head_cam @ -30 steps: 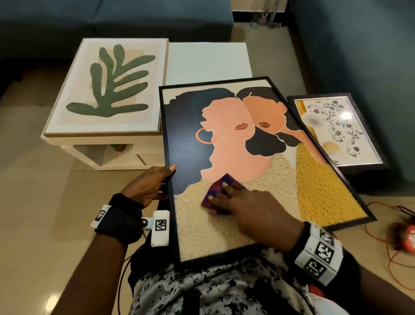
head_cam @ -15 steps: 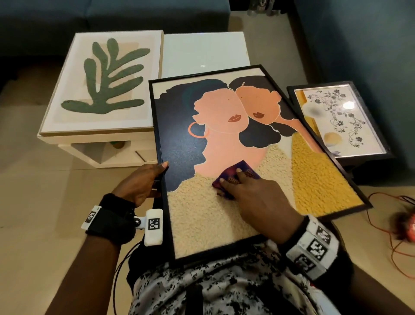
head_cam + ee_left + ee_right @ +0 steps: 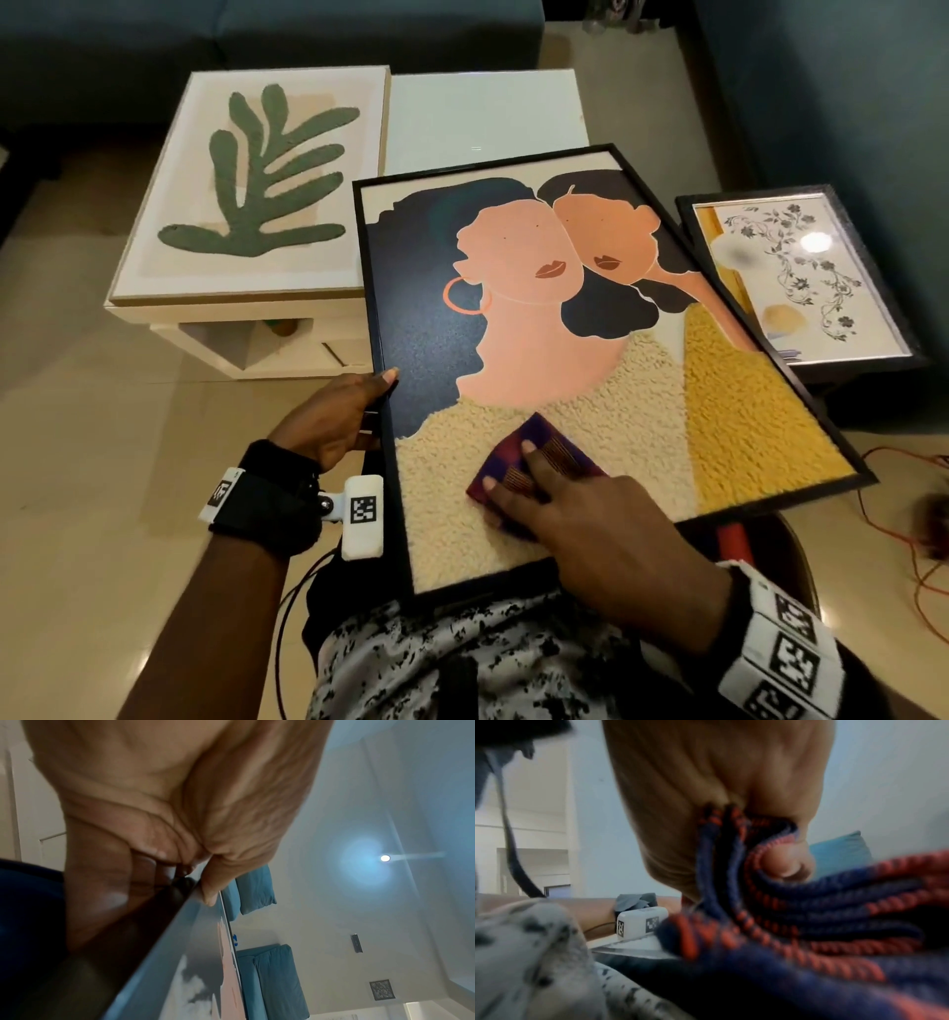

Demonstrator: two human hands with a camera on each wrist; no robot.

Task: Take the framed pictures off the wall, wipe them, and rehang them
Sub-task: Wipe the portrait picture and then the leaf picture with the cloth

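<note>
On the person's lap, at the middle of the head view, lies the black-framed portrait picture (image 3: 590, 349), glass up, its far end tilted toward 1 o'clock. The left hand (image 3: 339, 416) clamps its grip on the frame's left edge at 9 o'clock, thumb on the glass and fingers curled beneath, as the left wrist view confirms. The right hand (image 3: 590, 519) presses a folded red-and-blue striped cloth (image 3: 560, 452) flat onto the lower glass, with the thumb tucked into the folds, so that grip is clamped on the cloth. The wiping step seems to be in hand, with the upper glass likely left to cover; the next move calls for sweeping the cloth toward 12 o'clock while the left hand steadies the frame. A leaf print (image 3: 257, 185) rests on the white tabletop (image 3: 482, 118) at 11 o'clock, and a floral framed picture (image 3: 801, 277) lies at 2 o'clock.
</note>
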